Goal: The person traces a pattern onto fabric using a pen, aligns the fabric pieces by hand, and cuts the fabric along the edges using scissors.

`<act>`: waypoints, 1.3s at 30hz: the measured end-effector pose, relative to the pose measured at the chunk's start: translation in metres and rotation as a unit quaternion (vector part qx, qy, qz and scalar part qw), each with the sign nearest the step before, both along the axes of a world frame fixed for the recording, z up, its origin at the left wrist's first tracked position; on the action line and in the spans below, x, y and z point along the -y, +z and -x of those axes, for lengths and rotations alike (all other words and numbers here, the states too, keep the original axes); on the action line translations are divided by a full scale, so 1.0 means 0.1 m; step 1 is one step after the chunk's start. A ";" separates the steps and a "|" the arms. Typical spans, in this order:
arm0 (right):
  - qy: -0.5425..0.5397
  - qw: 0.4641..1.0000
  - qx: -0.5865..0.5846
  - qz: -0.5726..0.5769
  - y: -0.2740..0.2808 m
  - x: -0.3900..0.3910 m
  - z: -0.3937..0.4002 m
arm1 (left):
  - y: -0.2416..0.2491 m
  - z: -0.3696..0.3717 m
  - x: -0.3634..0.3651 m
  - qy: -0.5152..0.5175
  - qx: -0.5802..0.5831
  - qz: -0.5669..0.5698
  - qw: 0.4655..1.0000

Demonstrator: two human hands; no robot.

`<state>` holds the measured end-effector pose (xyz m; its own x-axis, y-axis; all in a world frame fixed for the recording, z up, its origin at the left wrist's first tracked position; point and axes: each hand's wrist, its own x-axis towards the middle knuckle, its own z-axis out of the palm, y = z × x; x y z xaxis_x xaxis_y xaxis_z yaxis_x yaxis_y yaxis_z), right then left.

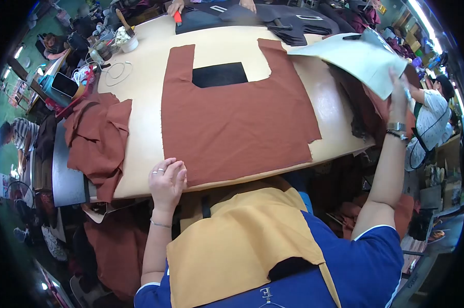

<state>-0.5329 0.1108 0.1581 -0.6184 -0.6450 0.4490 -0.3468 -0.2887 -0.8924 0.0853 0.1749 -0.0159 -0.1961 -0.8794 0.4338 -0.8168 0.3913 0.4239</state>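
Note:
A large rust-brown cloth piece [237,123] with a U-shaped cut-out lies flat on the pale table [139,169]. A black rectangular piece [220,75] shows in the cut-out, partly covered by the cloth's edge. My left hand [166,179], its fingers curled and seemingly holding nothing, is at the cloth's lower left corner by the table's front edge. On the right, my right hand [398,97] grips the edge of a pale, stiff pattern sheet [352,59], raised and tilted over the table's right side.
Crumpled brown cloth [101,138] lies at the left, near a red basket [90,84] with a phone [65,83]. A white pot [128,42] and a cable stand behind. Across the table, another person's hand [176,7] holds a red tool [178,18] over dark pieces [211,20].

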 end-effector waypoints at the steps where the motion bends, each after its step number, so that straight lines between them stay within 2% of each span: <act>1: -0.004 0.999 -0.035 -0.001 0.24 0.03 -0.03 | 0.03 -0.01 0.01 0.008 -0.005 -0.008 1.000; 3: 0.014 0.997 -0.078 0.025 0.69 -0.02 -0.34 | 0.15 -0.03 0.07 0.014 -0.009 -0.004 1.000; 7: 0.072 0.983 -0.148 0.088 1.24 -0.10 -1.25 | 0.38 0.08 0.35 -0.028 -0.161 0.015 0.986; 10: 0.141 0.977 -0.132 0.091 1.37 -0.16 -1.77 | 0.46 0.30 0.65 -0.099 -0.296 0.004 0.950; 13: 0.229 0.969 -0.052 0.075 1.44 -0.23 -2.20 | 0.58 0.66 0.84 -0.085 -0.520 -0.180 0.831; 14: 0.266 0.962 -0.011 0.062 1.45 -0.24 -2.31 | 0.48 0.57 1.05 -0.183 -0.548 -0.268 0.771; 15: 0.307 0.950 0.039 0.045 1.46 -0.25 -2.40 | 0.18 0.38 1.35 -0.276 -0.564 -0.351 0.694; 16: 0.343 0.935 0.089 0.024 1.46 -0.25 -2.48 | 0.20 0.44 1.39 -0.282 -0.598 -0.393 0.639; 18: 0.330 0.933 0.141 0.011 1.38 -0.28 -2.59 | 0.17 0.63 1.36 -0.239 -0.659 -0.411 0.583; 19: 0.143 0.974 0.156 0.086 1.25 -0.36 -2.68 | 0.19 0.67 1.32 -0.212 -0.676 -0.401 0.581; 22: 0.244 0.969 0.043 -0.018 0.88 -0.27 -2.24 | 0.25 0.57 1.22 -0.131 -0.704 -0.356 0.601; 24: 0.311 0.946 -0.031 -0.090 0.54 -0.19 -1.80 | 0.25 0.33 1.18 -0.078 -0.681 -0.324 0.652; 26: 0.352 0.925 -0.017 -0.140 0.05 -0.19 -1.58 | 0.16 0.04 1.11 -0.025 -0.610 -0.309 0.729; 27: 0.344 0.923 0.016 -0.170 -0.20 -0.27 -1.55 | 0.11 -0.09 1.06 0.000 -0.560 -0.305 0.771; 28: 0.304 0.924 -0.056 -0.226 -0.56 -0.29 -1.40 | 0.05 -0.18 1.03 0.025 -0.506 -0.299 0.808; 30: 0.225 0.905 -0.175 -0.317 -1.33 -0.37 -1.16 | -0.08 -0.30 1.02 0.029 -0.418 -0.327 0.847; 31: 0.213 0.907 -0.073 -0.354 -1.24 -0.49 -1.39 | -0.12 -0.31 1.02 0.030 -0.372 -0.340 0.863; 34: 0.146 0.924 -0.155 -0.318 -1.67 -0.53 -1.33 | -0.09 -0.23 1.02 0.039 -0.366 -0.280 0.887; 39: 0.133 0.925 -0.166 -0.313 -1.71 -0.47 -1.31 | 0.04 -0.20 1.13 0.058 -0.302 -0.297 0.904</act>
<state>-0.4014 0.1578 -0.0125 -0.2948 -0.9528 0.0723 -0.6233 0.1344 -0.7704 0.1049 0.0620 -0.0116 0.0267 -0.9918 -0.1250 -0.3872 -0.1256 0.9134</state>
